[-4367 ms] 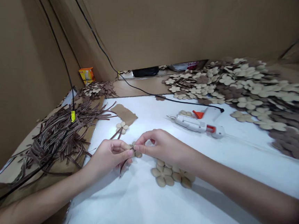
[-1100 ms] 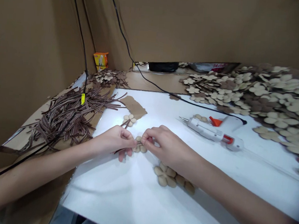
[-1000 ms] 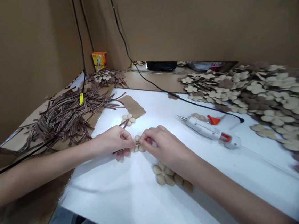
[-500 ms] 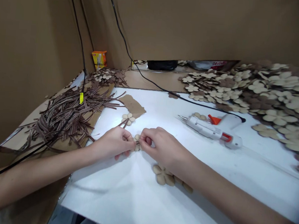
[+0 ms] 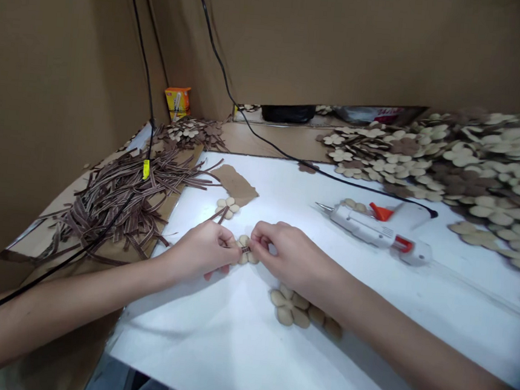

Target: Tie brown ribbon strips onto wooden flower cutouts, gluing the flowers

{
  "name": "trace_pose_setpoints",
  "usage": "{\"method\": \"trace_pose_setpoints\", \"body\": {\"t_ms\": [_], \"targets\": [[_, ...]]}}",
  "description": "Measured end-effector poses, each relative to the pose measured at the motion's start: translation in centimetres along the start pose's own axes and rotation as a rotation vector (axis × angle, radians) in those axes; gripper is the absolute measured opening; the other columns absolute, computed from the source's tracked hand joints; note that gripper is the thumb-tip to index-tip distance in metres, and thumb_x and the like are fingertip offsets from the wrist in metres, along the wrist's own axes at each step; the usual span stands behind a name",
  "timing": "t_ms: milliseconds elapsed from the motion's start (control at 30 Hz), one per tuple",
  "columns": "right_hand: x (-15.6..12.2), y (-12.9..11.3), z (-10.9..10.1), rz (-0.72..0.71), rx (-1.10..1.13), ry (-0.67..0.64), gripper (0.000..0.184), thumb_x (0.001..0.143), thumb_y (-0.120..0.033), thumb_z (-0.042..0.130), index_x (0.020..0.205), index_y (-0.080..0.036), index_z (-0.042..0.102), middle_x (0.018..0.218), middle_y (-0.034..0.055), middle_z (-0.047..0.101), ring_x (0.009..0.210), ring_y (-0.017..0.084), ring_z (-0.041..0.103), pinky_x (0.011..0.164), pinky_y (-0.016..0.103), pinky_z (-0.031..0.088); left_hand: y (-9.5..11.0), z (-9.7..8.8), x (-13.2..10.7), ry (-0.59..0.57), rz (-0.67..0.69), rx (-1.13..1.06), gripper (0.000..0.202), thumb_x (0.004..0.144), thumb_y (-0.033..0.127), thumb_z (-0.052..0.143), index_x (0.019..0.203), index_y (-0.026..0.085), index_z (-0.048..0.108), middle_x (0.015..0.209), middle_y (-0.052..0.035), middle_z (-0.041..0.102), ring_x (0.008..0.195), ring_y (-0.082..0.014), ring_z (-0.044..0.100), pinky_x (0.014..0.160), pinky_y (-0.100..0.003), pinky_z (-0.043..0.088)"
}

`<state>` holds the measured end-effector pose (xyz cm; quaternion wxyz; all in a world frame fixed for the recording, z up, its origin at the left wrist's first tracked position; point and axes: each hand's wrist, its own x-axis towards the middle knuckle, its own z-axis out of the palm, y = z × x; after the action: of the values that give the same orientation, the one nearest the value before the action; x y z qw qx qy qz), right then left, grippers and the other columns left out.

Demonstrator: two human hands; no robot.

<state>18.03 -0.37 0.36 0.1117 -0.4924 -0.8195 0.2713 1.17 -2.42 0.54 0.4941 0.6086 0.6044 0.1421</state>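
A small beige padded flower (image 5: 244, 241) lies between my two hands over the white board, with a short piece of brown stitched ribbon (image 5: 245, 249) across its middle. My left hand (image 5: 210, 246) pinches at the flower's left side, thumb and fingers closed. My right hand (image 5: 282, 250) is pinched at its right side, touching the ribbon or a petal; which one, I cannot tell. Just beyond my left hand, another beige flower (image 5: 228, 207) lies with a ribbon strip (image 5: 223, 214) at its lower edge. Under my right wrist rest larger beige flowers (image 5: 290, 307).
A white hot glue gun (image 5: 370, 228) lies on the white board (image 5: 210, 348) at the right, its black cord running behind. Tangled brown ribbon strips (image 5: 119, 192) pile up at left. Many flower cut-outs (image 5: 462, 170) heap at back right. A torn cardboard piece (image 5: 236, 184) lies near the middle.
My right hand has drawn slightly away from the left, so more of the flower and its ribbon shows between them. The whole view has shifted a little.
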Motion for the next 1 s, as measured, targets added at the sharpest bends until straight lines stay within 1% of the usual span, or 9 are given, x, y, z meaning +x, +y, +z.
{"method": "trace_pose_setpoints", "body": {"t_ms": [100,233,333,433,733,900,1000], "targets": [[-0.08,0.10,-0.33,0.007,0.051,-0.011,0.015,0.082,-0.027,0.040,0.074,-0.021,0.052,0.069,0.0012,0.057,0.061,0.014,0.052,0.055,0.024,0.037,0.06,0.01,-0.05,0.004,0.004,-0.013,0.014,0.067,0.023,0.047,0.055,0.017,0.049,0.049,0.0039,0.054,0.031,-0.0045,0.038,0.032,-0.017,0.027],[-0.07,-0.09,-0.31,0.027,0.096,-0.022,0.008,0.080,-0.027,0.045,0.076,-0.021,0.049,0.066,-0.0005,0.059,0.059,0.014,0.051,0.053,0.024,0.037,0.17,0.01,-0.06,0.002,-0.002,-0.012,0.015,0.068,0.023,0.048,0.054,0.017,0.049,0.048,0.0040,0.054,0.030,-0.0045,0.037,0.031,-0.017,0.027],[0.06,-0.08,-0.02,0.017,0.079,0.000,0.005,0.079,-0.025,0.048,0.075,-0.021,0.048,0.066,-0.0002,0.058,0.064,0.015,0.052,0.056,0.025,0.037,0.20,0.03,-0.08,0.001,-0.010,-0.015,0.014,0.067,0.023,0.048,0.055,0.017,0.049,0.048,0.0042,0.054,0.030,-0.0044,0.037,0.031,-0.017,0.027],[0.13,0.01,0.17,0.009,0.068,0.014,0.006,0.079,-0.026,0.049,0.075,-0.021,0.049,0.066,0.0003,0.058,0.069,0.017,0.052,0.059,0.025,0.038,0.21,0.02,-0.14,0.005,-0.008,-0.015,0.014,0.067,0.023,0.048,0.055,0.017,0.049,0.048,0.0042,0.054,0.030,-0.0043,0.037,0.031,-0.018,0.026],[0.03,-0.06,0.01,-0.029,0.070,-0.005,0.006,0.080,-0.025,0.048,0.075,-0.021,0.050,0.066,0.0004,0.058,0.069,0.017,0.052,0.060,0.026,0.039,-0.05,0.04,-0.17,0.017,0.009,-0.015,0.013,0.067,0.022,0.047,0.055,0.017,0.050,0.050,0.0041,0.055,0.031,-0.0044,0.038,0.032,-0.018,0.025],[0.10,0.00,0.18,-0.036,0.038,0.003,0.012,0.080,-0.028,0.049,0.071,-0.021,0.048,0.063,0.0009,0.057,0.071,0.018,0.051,0.059,0.026,0.038,0.01,0.04,-0.12,0.020,-0.006,-0.025,0.012,0.066,0.022,0.048,0.056,0.016,0.051,0.048,0.0039,0.054,0.030,-0.0044,0.038,0.031,-0.017,0.024],[0.18,0.07,0.38,-0.044,0.027,0.011,0.012,0.080,-0.028,0.048,0.070,-0.021,0.048,0.062,0.0007,0.057,0.070,0.018,0.051,0.058,0.026,0.037,0.09,0.07,-0.11,0.021,-0.013,-0.031,0.012,0.066,0.022,0.048,0.055,0.016,0.051,0.048,0.0039,0.054,0.031,-0.0044,0.038,0.030,-0.017,0.025]]}}
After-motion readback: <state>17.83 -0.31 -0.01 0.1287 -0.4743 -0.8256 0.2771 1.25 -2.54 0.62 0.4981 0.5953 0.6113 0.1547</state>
